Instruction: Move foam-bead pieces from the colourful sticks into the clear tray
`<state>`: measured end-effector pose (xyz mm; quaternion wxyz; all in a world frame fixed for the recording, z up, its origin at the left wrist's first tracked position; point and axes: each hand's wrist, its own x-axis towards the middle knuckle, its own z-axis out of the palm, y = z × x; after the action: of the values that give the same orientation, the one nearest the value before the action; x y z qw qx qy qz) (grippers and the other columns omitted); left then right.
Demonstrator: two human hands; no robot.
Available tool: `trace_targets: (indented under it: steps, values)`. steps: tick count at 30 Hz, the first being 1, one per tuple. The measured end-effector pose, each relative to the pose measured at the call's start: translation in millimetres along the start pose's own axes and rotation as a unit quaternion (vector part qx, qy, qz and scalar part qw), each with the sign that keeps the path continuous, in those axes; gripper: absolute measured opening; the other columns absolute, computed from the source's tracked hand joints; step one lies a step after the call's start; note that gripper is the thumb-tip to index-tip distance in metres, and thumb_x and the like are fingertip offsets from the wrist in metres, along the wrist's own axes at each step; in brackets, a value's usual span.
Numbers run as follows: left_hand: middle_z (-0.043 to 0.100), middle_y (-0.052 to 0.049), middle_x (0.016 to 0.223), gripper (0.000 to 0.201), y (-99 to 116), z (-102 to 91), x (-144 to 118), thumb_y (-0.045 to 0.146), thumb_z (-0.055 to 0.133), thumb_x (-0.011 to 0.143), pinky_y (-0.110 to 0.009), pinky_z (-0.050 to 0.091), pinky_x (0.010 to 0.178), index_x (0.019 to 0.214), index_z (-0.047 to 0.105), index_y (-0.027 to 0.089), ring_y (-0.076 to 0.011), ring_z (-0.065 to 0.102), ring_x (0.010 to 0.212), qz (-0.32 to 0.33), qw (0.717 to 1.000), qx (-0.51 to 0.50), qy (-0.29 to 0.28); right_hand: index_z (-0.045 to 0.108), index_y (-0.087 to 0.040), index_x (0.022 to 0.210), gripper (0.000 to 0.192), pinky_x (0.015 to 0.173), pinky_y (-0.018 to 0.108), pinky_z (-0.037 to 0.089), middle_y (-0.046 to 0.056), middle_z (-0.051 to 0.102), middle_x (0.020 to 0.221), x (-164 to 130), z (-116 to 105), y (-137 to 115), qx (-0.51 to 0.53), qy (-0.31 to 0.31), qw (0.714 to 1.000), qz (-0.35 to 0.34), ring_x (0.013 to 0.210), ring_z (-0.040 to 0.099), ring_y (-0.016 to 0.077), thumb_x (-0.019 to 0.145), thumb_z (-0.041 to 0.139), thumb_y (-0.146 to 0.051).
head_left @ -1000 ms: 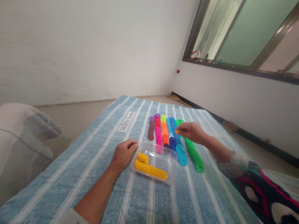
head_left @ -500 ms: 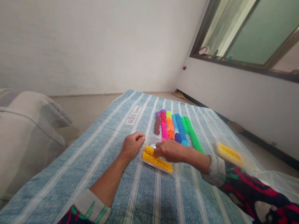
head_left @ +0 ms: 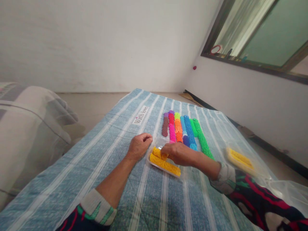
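Note:
A shallow clear plastic tray [head_left: 148, 160] lies on the striped cloth, holding a long row of small bumpy yellow pieces [head_left: 166, 166] and a shorter one behind it. My right hand [head_left: 180, 154] reaches over the tray from the right, its fingers pinched on yellow pieces [head_left: 164, 156] of the shorter row. My left hand [head_left: 140, 146] rests by the tray's far left corner with its fingers curled closed. Whether those fingertips grip the tray's edge is hidden. Just beyond the tray lie bumpy rows in several colours, among them pink [head_left: 172, 133], orange [head_left: 178, 126], blue [head_left: 189, 128] and green [head_left: 203, 139].
Another clear container [head_left: 240, 160] with yellow pieces stands on the right, beside more clear plastic [head_left: 286, 189]. A "With love" label [head_left: 141, 115] shows on the blue striped cloth [head_left: 115, 138]. A cloth-covered piece of furniture [head_left: 31, 128] stands at left.
The whole view has shifted slightly, so everything appears a little further right. My right hand stays pinched over the yellow pieces, and my left hand remains by the tray corner.

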<state>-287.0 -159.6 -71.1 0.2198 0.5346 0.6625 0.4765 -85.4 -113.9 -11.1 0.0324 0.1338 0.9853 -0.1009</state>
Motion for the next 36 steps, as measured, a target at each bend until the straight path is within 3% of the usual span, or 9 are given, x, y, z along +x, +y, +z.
trace_targets:
  steps: [5,16,21,25,29,36]
  values:
    - [0.069,0.000,0.071,0.027,0.3,0.3,0.3,0.040,0.053,0.072,-0.028,0.047,0.071,0.076,0.068,0.019,-0.0178,0.063,0.071,-0.002,1.000,0.004,-0.002,0.064,-0.016,0.103,0.027,0.067,0.024,0.043,0.007,0.069,0.092,-0.4,3.9,3.7,0.031,0.046,0.998,0.023,0.078,0.060,0.0142,0.082,0.054,-0.002]
    - [0.069,0.000,0.070,0.029,1.6,0.3,1.0,0.042,0.054,0.071,-0.028,0.046,0.070,0.076,0.070,0.018,-0.0175,0.062,0.070,-0.006,1.000,0.002,0.000,0.067,-0.015,0.108,0.027,0.069,0.023,0.045,0.007,0.072,0.093,1.1,-1.3,2.4,0.088,0.021,0.992,0.085,0.079,0.064,0.0139,0.083,0.059,-0.009]
    - [0.068,0.000,0.069,0.035,7.2,-1.9,-0.7,0.049,0.055,0.073,-0.026,0.046,0.067,0.075,0.070,0.017,-0.0168,0.061,0.069,-0.003,1.000,-0.005,-0.012,0.068,-0.014,0.103,0.021,0.067,0.023,0.043,0.007,0.072,0.090,1.1,-1.6,3.9,0.101,0.031,0.991,0.076,0.076,0.062,0.0136,0.083,0.063,-0.012]
    - [0.069,0.000,0.070,0.037,12.4,-4.7,-1.3,0.050,0.056,0.074,-0.025,0.046,0.067,0.075,0.071,0.017,-0.0168,0.061,0.070,-0.011,1.000,-0.015,-0.025,0.068,-0.013,0.101,0.018,0.066,0.024,0.041,0.006,0.070,0.084,-8.2,-9.6,2.9,0.104,0.113,0.986,0.071,0.072,0.060,0.0124,0.085,0.062,-0.013]
    - [0.070,0.001,0.069,0.036,16.0,-6.8,-1.0,0.051,0.056,0.073,-0.024,0.046,0.066,0.074,0.071,0.017,-0.0167,0.061,0.070,-0.027,0.999,-0.016,-0.023,0.067,-0.015,0.088,0.010,0.061,0.022,0.039,0.001,0.065,0.073,-31.3,-16.3,1.7,0.123,0.218,0.963,0.099,0.063,0.054,0.0098,0.088,0.058,-0.015]
    - [0.071,0.001,0.071,0.039,12.7,-7.9,1.8,0.053,0.057,0.071,-0.023,0.047,0.063,0.078,0.072,0.018,-0.0170,0.061,0.069,-0.033,0.999,-0.005,-0.019,0.066,-0.018,0.081,0.014,0.062,0.023,0.044,0.001,0.067,0.072,-75.6,12.7,-5.0,0.159,0.412,0.878,0.187,0.064,0.059,0.0120,0.089,0.055,-0.020]
